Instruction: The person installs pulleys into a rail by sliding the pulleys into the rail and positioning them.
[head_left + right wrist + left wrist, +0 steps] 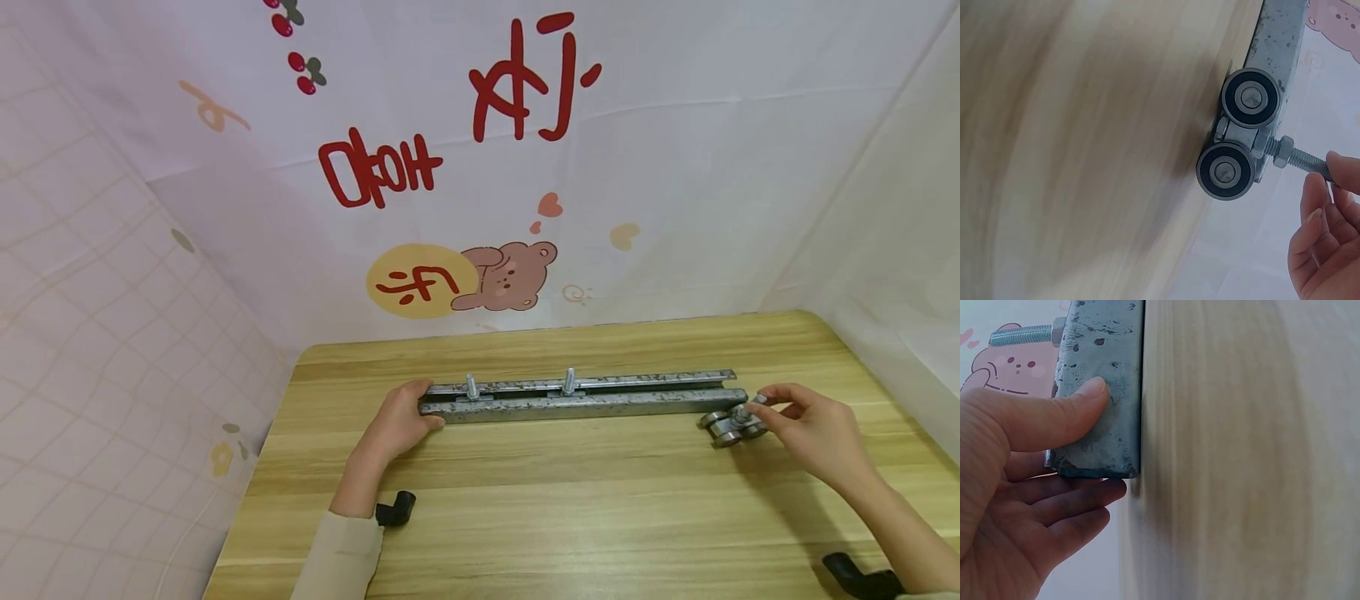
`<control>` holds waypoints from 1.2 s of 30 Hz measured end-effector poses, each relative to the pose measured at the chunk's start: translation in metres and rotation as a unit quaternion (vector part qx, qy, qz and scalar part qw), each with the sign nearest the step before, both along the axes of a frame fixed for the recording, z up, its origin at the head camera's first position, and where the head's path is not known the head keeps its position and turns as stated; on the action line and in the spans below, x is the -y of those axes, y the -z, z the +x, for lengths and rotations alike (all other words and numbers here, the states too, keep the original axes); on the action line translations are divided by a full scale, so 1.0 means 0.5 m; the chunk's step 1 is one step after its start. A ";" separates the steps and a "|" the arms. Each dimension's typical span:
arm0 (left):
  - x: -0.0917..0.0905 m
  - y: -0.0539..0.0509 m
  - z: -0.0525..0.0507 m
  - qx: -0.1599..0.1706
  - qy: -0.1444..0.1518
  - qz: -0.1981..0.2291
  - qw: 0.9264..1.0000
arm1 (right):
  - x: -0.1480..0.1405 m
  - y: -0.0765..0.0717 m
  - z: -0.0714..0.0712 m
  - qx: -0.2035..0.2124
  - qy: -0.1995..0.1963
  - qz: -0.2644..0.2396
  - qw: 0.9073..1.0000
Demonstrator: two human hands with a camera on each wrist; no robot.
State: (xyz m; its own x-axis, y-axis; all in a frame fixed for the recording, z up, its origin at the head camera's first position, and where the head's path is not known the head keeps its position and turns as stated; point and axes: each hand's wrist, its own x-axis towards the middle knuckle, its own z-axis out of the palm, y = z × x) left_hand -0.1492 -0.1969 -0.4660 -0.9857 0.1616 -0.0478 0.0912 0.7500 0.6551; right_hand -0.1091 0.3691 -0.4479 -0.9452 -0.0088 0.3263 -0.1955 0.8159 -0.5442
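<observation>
A speckled grey metal channel rail point(600, 407) lies across the table with its slot facing up. Two threaded bolts point(569, 382) stand up out of that slot. My left hand point(400, 421) grips the rail's left end, the thumb on its front wall, as the left wrist view shows. At the rail's right end, my right hand point(813, 429) pinches the threaded bolt point(1307, 161) of a roller trolley point(731, 427). Two of the trolley's wheels point(1225, 172) show in the right wrist view, in front of the rail's wall. The trolley is outside the slot.
On the wooden table point(555, 508), a black elbow-shaped piece point(397, 508) lies beside the left forearm. Another black piece point(858, 577) is near the right forearm at the front. A printed white cloth point(675, 183) stands behind the table and along its sides.
</observation>
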 end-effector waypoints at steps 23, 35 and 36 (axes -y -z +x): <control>-0.002 -0.002 0.000 0.000 -0.001 0.003 1.000 | -0.050 -0.003 -0.011 0.004 0.026 0.000 1.000; -0.001 -0.003 0.000 -0.001 0.001 0.002 1.000 | -0.076 -0.001 -0.026 0.034 0.050 0.010 0.998; -0.001 -0.003 0.000 -0.001 0.001 0.002 1.000 | -0.077 -0.001 -0.027 0.039 0.054 0.011 0.998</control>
State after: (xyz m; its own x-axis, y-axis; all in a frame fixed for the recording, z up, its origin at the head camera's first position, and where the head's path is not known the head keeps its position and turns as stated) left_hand -0.1493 -0.1962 -0.4644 -0.9854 0.1639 -0.0461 0.0935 0.7471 0.6581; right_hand -0.1226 0.4077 -0.4473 -0.9639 0.0876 0.2516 -0.0633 0.8420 -0.5357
